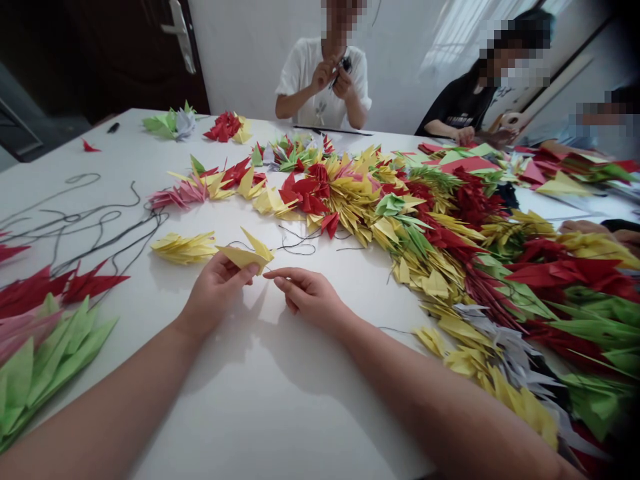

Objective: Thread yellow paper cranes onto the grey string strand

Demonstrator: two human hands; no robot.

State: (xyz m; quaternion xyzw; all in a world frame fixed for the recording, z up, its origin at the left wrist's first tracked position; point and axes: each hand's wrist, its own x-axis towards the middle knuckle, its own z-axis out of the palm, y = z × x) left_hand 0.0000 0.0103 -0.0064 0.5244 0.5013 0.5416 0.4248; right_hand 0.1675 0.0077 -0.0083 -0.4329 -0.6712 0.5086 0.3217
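Pinching folded yellow paper [245,257] in the left hand [223,275] above the table [300,427]; pointing just beside it with the right hand [314,293], cannot tell whether gripping anything.

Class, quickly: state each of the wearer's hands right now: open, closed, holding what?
Left hand: closed, holding yellow folded paper.
Right hand: partly curled, close to the yellow folded paper; whether it grips anything cannot be told.

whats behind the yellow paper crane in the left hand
Beyond the yellow paper crane, white tabletop and a loop of dark thread show. Whatever lies directly behind its folded paper is covered.
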